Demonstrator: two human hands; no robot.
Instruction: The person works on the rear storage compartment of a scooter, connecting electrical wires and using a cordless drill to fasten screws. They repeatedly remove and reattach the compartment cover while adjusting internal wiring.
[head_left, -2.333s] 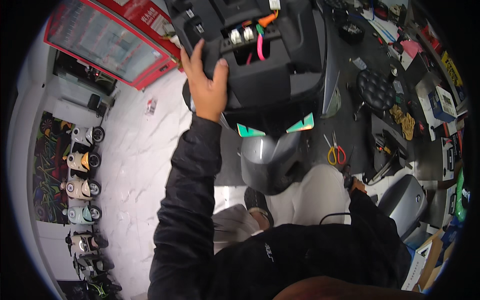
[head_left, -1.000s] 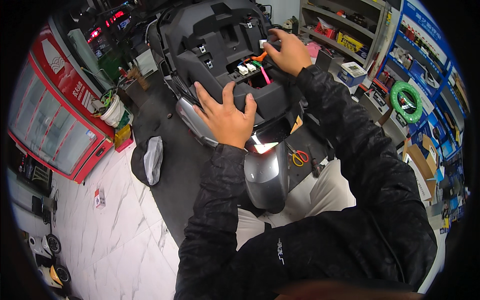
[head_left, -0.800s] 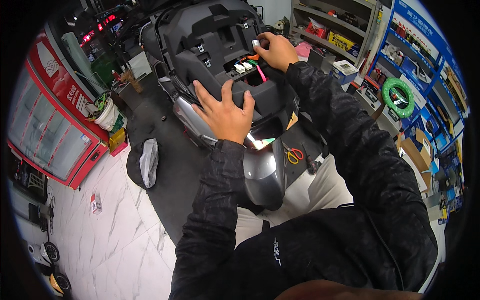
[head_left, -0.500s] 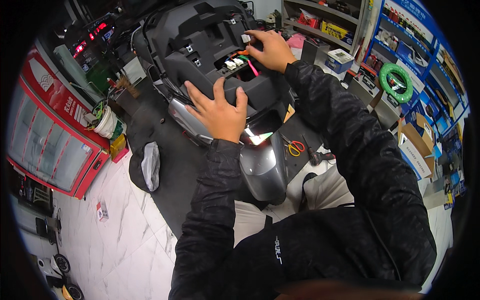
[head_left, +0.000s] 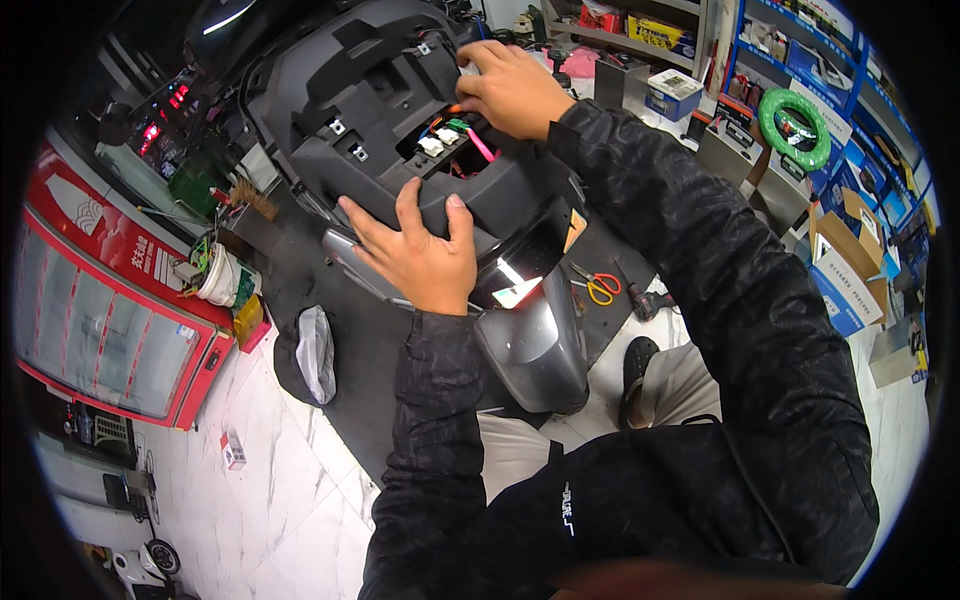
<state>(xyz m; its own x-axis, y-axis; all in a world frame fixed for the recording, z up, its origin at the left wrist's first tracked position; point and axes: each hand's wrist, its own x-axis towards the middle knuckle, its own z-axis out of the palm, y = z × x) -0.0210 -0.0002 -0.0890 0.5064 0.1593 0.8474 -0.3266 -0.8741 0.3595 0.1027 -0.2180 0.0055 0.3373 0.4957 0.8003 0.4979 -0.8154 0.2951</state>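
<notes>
A dark grey scooter body (head_left: 345, 165) stands in front of me with its seat off. In its top is an opening with white plug connectors (head_left: 440, 140), an orange wire (head_left: 458, 108) and a pink sleeved wire (head_left: 482, 143). My left hand (head_left: 425, 255) rests open on the rear panel, fingers spread, just short of the opening. Beyond the opening's right side, my right hand (head_left: 512, 92) has its fingers curled around a small white connector (head_left: 468, 70), which is mostly covered by them. The orange wire reaches up beneath those fingers.
Red-handled scissors (head_left: 603, 288) and a power drill (head_left: 650, 302) lie on the floor mat right of the silver rear mudguard (head_left: 535, 355). A cap (head_left: 312, 355) lies left. A red display fridge (head_left: 120, 310) stands far left; blue shelving (head_left: 735, 60) and an open carton (head_left: 850, 265) are right.
The view has shifted, so the scooter sits slightly further left. My right hand's fingers have curled in, covering more of the white connector. My left hand stays spread on the panel.
</notes>
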